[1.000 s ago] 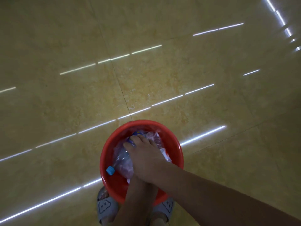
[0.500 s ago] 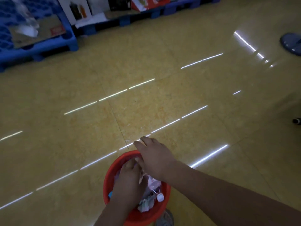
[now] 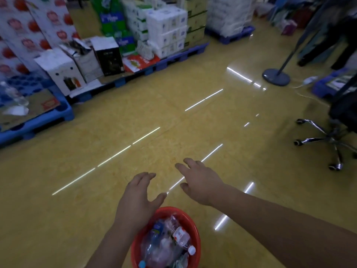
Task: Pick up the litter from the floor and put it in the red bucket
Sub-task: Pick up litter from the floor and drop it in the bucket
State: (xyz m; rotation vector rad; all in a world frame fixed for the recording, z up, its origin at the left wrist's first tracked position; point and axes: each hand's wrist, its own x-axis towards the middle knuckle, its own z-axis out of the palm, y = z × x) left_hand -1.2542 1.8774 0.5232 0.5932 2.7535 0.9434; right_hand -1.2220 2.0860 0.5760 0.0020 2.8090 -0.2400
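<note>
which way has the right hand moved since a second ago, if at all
Yes: the right hand has lifted out of the bucket and now hovers open beyond its far rim.

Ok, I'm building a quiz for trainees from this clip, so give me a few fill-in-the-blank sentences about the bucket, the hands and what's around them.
1. The bucket on the floor is coloured ___.
2. Inside it lie crushed plastic ___.
3. The left hand and right hand are both ___ (open or shut).
4. The pallets under the boxes are coloured ___.
Missing words: red; bottles; open; blue.
</note>
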